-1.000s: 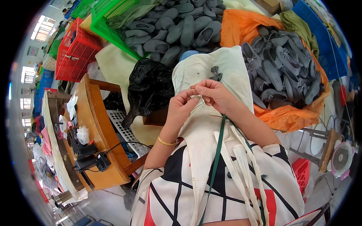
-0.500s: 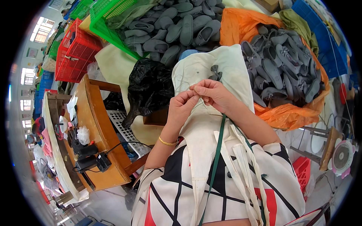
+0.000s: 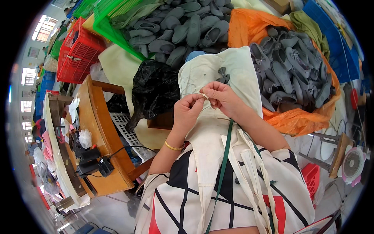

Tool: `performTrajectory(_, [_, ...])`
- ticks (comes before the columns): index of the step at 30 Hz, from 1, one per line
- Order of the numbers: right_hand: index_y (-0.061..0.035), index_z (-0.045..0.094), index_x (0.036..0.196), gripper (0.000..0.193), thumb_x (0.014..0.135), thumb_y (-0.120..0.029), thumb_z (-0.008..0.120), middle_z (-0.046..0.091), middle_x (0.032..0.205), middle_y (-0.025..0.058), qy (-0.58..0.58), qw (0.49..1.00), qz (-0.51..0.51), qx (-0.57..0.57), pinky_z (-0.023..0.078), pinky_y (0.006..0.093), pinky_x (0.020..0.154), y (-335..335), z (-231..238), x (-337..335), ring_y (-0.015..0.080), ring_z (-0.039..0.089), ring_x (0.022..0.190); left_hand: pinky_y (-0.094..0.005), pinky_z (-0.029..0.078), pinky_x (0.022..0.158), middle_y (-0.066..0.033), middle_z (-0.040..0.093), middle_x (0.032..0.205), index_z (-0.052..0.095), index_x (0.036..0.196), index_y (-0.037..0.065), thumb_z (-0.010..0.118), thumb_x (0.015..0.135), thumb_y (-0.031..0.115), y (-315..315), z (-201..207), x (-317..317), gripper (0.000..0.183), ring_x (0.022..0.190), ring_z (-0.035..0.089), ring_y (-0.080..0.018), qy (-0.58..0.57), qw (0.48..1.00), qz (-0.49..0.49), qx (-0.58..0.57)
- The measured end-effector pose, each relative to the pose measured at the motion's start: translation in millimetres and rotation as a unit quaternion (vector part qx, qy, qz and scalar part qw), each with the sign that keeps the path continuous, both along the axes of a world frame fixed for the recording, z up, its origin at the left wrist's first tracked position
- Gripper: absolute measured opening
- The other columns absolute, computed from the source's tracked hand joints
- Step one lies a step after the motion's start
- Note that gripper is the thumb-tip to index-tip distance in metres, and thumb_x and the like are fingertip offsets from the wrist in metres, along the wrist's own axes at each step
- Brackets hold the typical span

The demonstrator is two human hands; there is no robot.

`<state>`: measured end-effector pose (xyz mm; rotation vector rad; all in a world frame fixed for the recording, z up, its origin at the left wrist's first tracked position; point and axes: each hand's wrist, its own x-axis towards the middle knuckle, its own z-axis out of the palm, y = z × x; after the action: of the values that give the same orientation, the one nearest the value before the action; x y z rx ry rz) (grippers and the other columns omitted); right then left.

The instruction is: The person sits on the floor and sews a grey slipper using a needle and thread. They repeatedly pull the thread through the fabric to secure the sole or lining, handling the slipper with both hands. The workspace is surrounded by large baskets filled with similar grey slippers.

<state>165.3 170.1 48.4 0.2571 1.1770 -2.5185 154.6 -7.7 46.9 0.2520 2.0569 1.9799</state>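
Above my lap, my left hand (image 3: 187, 112) and my right hand (image 3: 223, 98) are both closed in a pinch, their fingertips almost meeting. A fine grey thread (image 3: 189, 83) loops over the pale apron cloth (image 3: 240, 64) and runs to the left fingertips. Something small and pale shows between the two pinches, and what my right fingers grip is too small to make out. Just beyond my right hand, a small grey bow (image 3: 223, 75) lies on the cloth. A dark green ribbon (image 3: 224, 163) hangs down the apron front below my hands.
Grey shoes fill a green crate (image 3: 113, 33) ahead and an orange bag (image 3: 307, 121) at the right. A black plastic bag (image 3: 155, 87) lies left of my lap. Further left stand a wooden table (image 3: 107, 148) and red crates (image 3: 80, 54). A small fan (image 3: 352, 163) is at far right.
My fingertips have drawn slightly apart, opening a small gap with a pale bit showing in it. The bow and the shoes stay where they were.
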Motion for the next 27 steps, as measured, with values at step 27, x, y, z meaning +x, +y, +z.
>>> performTrajectory(27, [-0.0111,0.056,0.094,0.013,0.1,-0.022,0.057,0.066,0.093,0.0035,-0.051,0.998,-0.028,-0.002,0.042,0.0222,0.051,-18.3,-1.3,-1.0,0.0066,0.05,0.06,-0.0363,0.05,0.065,-0.014,0.063,0.084,0.055,0.104,0.004,0.048,0.101,0.011,4.8,-18.9,-4.6,0.011,0.072,0.062,-0.0276,0.186,0.965,0.064,-0.171])
